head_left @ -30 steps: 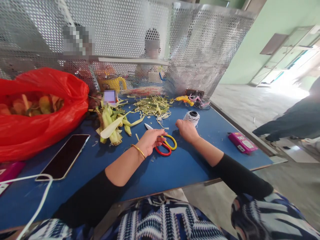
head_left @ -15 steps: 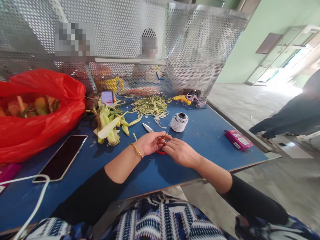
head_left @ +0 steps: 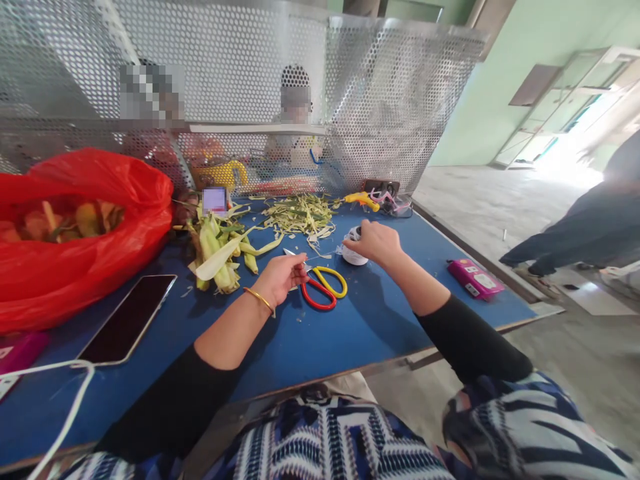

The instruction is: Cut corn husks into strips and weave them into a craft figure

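My left hand is closed, pinching the white thread between thumb and fingers. That thread stretches right to a spool of white thread standing on the blue table. Over the spool's top, my right hand is closed around it and hides part of it. A pair of scissors with one red and one yellow handle lies just right of my left hand, its blades partly covered by that hand. Corn husks are bunched to the left, and a heap of shredded husk strips lies behind.
A red plastic bag and a phone occupy the left. A yellow glue gun and pink-framed glasses lie near the perforated metal screen. A pink pack sits on the right. People are visible beyond the screen.
My right hand has left my left hand and moved up and right onto the thread spool. My left hand has shifted slightly left, uncovering the scissors' handles.
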`<state>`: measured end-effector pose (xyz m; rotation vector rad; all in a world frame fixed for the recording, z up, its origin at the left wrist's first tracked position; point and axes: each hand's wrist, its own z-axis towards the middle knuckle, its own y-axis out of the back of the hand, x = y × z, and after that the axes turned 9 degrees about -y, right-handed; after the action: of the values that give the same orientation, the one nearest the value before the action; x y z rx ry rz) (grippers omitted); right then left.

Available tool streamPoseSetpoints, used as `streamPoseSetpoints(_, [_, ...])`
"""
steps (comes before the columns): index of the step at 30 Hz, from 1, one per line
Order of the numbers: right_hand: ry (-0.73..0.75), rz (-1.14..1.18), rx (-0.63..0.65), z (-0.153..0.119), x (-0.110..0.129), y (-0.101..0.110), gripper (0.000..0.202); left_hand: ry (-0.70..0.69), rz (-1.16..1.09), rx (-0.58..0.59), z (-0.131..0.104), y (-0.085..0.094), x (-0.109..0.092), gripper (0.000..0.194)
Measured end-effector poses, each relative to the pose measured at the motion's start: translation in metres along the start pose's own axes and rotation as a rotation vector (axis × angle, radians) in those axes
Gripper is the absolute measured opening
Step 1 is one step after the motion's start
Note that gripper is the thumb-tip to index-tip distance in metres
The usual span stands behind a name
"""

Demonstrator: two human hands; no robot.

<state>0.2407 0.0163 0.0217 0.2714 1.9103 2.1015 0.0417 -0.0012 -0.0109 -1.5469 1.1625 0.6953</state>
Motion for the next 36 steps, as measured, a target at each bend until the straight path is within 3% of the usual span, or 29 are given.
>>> streamPoseSetpoints(3, [0.056, -0.042, -0.005, 0.009, -0.023, 0.005, 0.046, -0.022, 0.008, 0.004, 0.003, 0.003, -0.003, 0.032])
streamPoseSetpoints(7, [0.137, -0.072, 0.047, 0.021, -0.055, 0.011, 0.060, -0.029, 0.015, 0.017, 0.006, 0.004, -0.006, 0.032])
streamPoseSetpoints(9, [0.138, -0.033, -0.037, 0.017, -0.058, 0.011, 0.058, -0.034, 0.010, 0.018, 0.006, 0.004, -0.008, 0.031])
streamPoseSetpoints(12, [0.189, 0.143, -0.249, -0.011, -0.038, 0.002, 0.040, -0.046, -0.010, 0.013, 0.005, 0.005, -0.012, 0.028])
streamPoseSetpoints(16, [0.521, 0.169, 0.058, -0.062, 0.013, -0.022, 0.031, -0.060, -0.037, 0.004, 0.004, 0.007, -0.016, 0.025])
streamPoseSetpoints(19, [0.520, 0.082, 0.124, -0.080, 0.038, -0.033, 0.029, -0.063, -0.044, 0.013, 0.003, 0.009, -0.017, 0.026])
streamPoseSetpoints(21, [0.502, 0.073, 0.152, -0.082, 0.040, -0.032, 0.034, -0.058, -0.041, 0.021, 0.002, 0.009, -0.017, 0.026])
streamPoseSetpoints(25, [0.476, 0.087, 0.228, -0.077, 0.015, -0.021, 0.055, -0.047, -0.027, 0.026, 0.002, 0.009, -0.018, 0.027])
streamPoseSetpoints(27, [0.366, 0.221, 0.380, -0.076, -0.006, -0.017, 0.063, -0.042, -0.024, 0.025, 0.001, 0.008, -0.019, 0.027])
streamPoseSetpoints(32, [0.088, 0.800, 0.787, -0.080, -0.056, -0.015, 0.049, -0.028, -0.034, 0.043, -0.001, 0.007, -0.021, 0.027])
streamPoseSetpoints(36, [-0.014, 1.183, 0.764, -0.085, -0.074, -0.016, 0.051, -0.023, -0.029, 0.054, -0.002, 0.006, -0.019, 0.028])
